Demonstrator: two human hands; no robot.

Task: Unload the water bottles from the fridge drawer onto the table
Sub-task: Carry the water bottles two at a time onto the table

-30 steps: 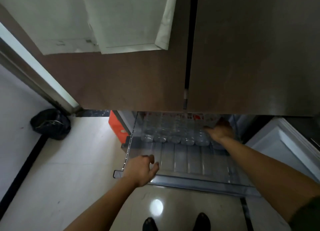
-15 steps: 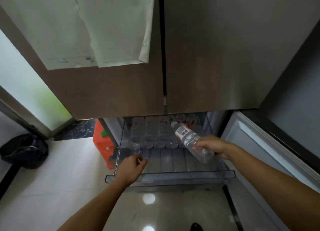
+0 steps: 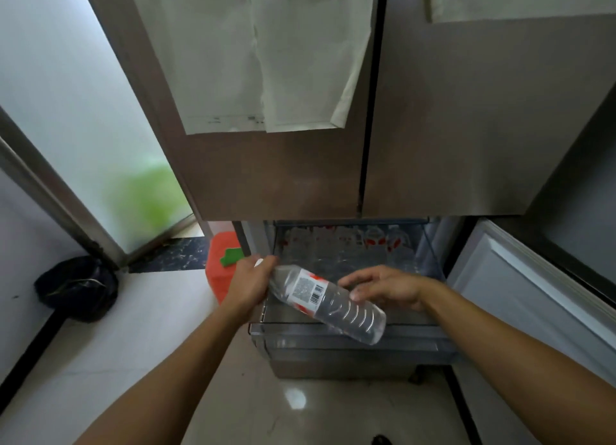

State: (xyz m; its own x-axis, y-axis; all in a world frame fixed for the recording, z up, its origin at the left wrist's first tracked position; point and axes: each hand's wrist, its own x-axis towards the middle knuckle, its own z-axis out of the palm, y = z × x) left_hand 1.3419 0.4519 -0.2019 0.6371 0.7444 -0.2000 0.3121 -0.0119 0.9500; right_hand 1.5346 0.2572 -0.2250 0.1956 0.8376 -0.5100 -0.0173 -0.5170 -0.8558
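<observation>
Transfer of one water bottle [image 3: 328,303] over the open fridge drawer [image 3: 333,339], head view. L hand [image 3: 250,284] grips the neck end, fingers [image 3: 261,271] curled round it w/ the white cap just showing. The bottle lies tilted, base lower & toward R, above the drawer's front rim and apparently clear of it. R hand [image 3: 383,288] sits at the bottle's mid-body, its fingers loosely spread & nearly straight, closed round nothing; whether the tips touch the plastic can't be told. Other bottles [image 3: 350,244] stand in rows at the drawer's back, under the closed fridge doors [image 3: 300,178]. Worktop not in view. Step in hand, prob.: pass the bottle to L so R is free for the next pick. To do it well: a neck-only grip leaves a full bottle's weight hanging far from the hand, so L should slide toward the label, or R should support the body until L is secure. The thin ribbed wall likely dents & may be damp from the cold, so squeeze firmly but not hard. Keep the base above the front rim to avoid a knock, and lift clear of the drawer before turning toward the worktop. Risk: a slip onto the tiled floor [image 3: 133,344] or back onto the rows.
</observation>
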